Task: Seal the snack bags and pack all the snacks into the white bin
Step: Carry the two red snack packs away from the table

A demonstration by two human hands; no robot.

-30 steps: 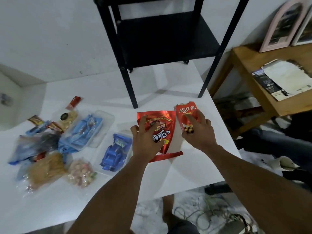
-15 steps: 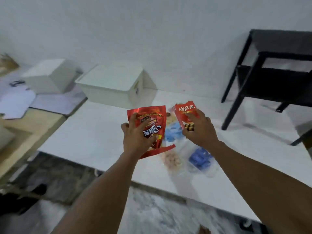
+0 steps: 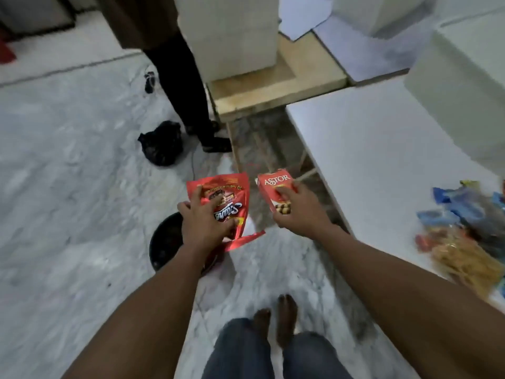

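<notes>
My left hand (image 3: 205, 220) grips a red foil snack pouch (image 3: 224, 195), its torn strip hanging at the bottom. My right hand (image 3: 299, 212) holds a small red Astor box (image 3: 274, 184). Both are held out over the marble floor, left of the white table (image 3: 369, 149). A pile of blue, orange and clear snack bags (image 3: 464, 231) lies on the table's right part. The white bin (image 3: 461, 86) stands with its lid on at the table's far right.
A black round bin (image 3: 164, 242) sits on the floor under my left hand. Another person's dark legs (image 3: 183, 86) stand ahead, beside a black bag (image 3: 161, 143). A wooden table (image 3: 276, 86) with a white box (image 3: 226, 34) lies beyond. My bare feet (image 3: 274, 318) show below.
My view has swung left and down from the table to the floor. Both hands still hold the pouch and the box, which now hang over the floor and the black bin.
</notes>
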